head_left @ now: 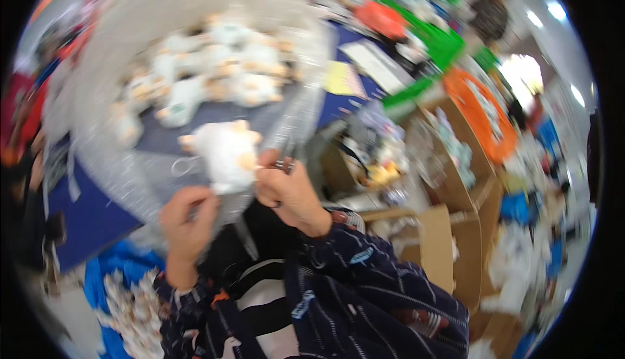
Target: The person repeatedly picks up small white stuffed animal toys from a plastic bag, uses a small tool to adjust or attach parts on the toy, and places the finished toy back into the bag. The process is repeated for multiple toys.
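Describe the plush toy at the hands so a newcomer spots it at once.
On the blue table is clear plastic sheeting. At its near side, by the left hand and right hand, is a white plush toy with peach parts. Only it is at the hands, apart from the clustered toys beyond.

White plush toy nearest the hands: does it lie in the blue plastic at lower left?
No, the white plush toy is beside the right hand, apart from the blue plastic.

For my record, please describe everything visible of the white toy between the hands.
The white toy looks like soft plush, rounded, with peach parts at its edges; blur hides detail. It is over plastic sheeting. The right grip seems to touch its right side; the left grip is by its lower edge, contact unclear.
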### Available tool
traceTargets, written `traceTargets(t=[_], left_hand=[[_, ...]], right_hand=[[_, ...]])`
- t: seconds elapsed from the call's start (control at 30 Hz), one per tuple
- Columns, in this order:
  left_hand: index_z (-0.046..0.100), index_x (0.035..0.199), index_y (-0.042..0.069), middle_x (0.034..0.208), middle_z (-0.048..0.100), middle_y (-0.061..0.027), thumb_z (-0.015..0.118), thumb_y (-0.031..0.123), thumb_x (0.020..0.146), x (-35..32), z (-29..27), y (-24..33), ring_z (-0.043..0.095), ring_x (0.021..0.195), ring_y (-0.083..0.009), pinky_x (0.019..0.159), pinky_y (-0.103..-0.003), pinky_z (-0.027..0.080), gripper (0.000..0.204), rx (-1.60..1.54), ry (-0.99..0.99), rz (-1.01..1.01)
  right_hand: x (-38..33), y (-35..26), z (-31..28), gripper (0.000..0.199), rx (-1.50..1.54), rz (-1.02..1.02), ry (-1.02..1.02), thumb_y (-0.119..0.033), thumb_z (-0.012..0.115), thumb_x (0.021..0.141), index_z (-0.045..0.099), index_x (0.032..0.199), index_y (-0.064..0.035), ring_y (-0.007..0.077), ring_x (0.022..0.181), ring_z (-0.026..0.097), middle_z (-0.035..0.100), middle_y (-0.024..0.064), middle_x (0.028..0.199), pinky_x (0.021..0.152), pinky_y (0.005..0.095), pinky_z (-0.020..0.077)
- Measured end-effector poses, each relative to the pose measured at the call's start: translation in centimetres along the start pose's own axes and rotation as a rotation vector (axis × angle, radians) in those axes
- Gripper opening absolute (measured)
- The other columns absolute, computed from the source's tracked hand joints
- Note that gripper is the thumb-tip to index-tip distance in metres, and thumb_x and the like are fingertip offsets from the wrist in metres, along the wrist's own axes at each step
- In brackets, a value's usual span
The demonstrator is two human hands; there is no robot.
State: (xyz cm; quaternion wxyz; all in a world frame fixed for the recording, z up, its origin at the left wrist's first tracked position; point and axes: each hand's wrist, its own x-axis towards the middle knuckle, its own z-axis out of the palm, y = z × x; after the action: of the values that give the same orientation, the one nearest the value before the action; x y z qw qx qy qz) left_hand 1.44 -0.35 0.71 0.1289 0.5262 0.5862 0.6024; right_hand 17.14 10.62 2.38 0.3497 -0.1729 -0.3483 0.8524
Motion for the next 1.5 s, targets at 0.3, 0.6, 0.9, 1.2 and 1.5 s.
traceTargets(t=[0.3, 0.6, 0.9, 1.2, 1.5], left_hand=[[0.059, 0.098, -0.004, 0.093, 0.060, -0.0058, 0.056, 0.003, 0.088, 2.4, -3.8, -3.3, 0.055, 0.083, -0.0104, 0.077, -0.022, 0.044, 0.012, 0.199, 0.069, -0.074], [0.058, 0.100, -0.003, 0.096, 0.058, -0.0054, 0.054, 0.005, 0.090, 3.7, -3.9, -5.2, 0.054, 0.089, -0.0117, 0.082, -0.023, 0.042, 0.014, 0.171, 0.037, -0.102], [0.062, 0.096, -0.002, 0.094, 0.063, -0.0101, 0.057, 0.004, 0.085, 3.5, -4.9, -5.6, 0.059, 0.089, -0.0191, 0.081, -0.029, 0.045, 0.013, 0.415, 0.054, 0.007], [0.061, 0.097, 0.002, 0.097, 0.061, -0.0146, 0.063, 0.014, 0.078, 4.2, -3.6, -3.6, 0.056, 0.094, -0.0325, 0.083, -0.038, 0.045, 0.023, 0.494, -0.005, 0.018], [0.060, 0.098, 0.003, 0.100, 0.060, -0.0125, 0.064, 0.014, 0.077, 2.9, -3.9, -4.7, 0.053, 0.097, -0.0318, 0.084, -0.039, 0.043, 0.024, 0.488, -0.003, 0.016]], right_hand=[[-7.4, -9.6, -12.6, 0.006, -0.038, -0.507, 0.544, -0.015, 0.058, 0.083, 0.052, 0.082, -0.0133, 0.0024, 0.044, 0.028, 0.040, -0.0076, 0.060, 0.040, 0.0196, 0.0225], [-26.2, -15.5, -35.2, 0.015, -0.349, -1.185, 1.769, -0.010, 0.060, 0.079, 0.053, 0.090, -0.0041, 0.0089, 0.046, 0.045, 0.054, 0.0015, 0.066, 0.038, 0.0236, 0.0319], [-18.8, -12.8, -31.4, 0.023, -0.504, -0.869, 1.502, -0.026, 0.062, 0.086, 0.060, 0.094, -0.0041, 0.0041, 0.041, 0.035, 0.058, 0.0029, 0.073, 0.037, 0.0204, 0.0269], [1.0, -10.7, -6.9, 0.014, -0.961, -0.676, 0.297, -0.010, 0.054, 0.090, 0.060, 0.097, 0.0008, 0.0009, 0.050, 0.039, 0.059, 0.0023, 0.078, 0.045, 0.0174, 0.0277], [14.3, -5.1, 3.2, 0.022, -1.641, -1.107, 0.111, -0.014, 0.065, 0.079, 0.062, 0.099, -0.0057, 0.0270, 0.067, 0.061, 0.060, 0.0112, 0.091, 0.061, 0.0327, 0.0484]])
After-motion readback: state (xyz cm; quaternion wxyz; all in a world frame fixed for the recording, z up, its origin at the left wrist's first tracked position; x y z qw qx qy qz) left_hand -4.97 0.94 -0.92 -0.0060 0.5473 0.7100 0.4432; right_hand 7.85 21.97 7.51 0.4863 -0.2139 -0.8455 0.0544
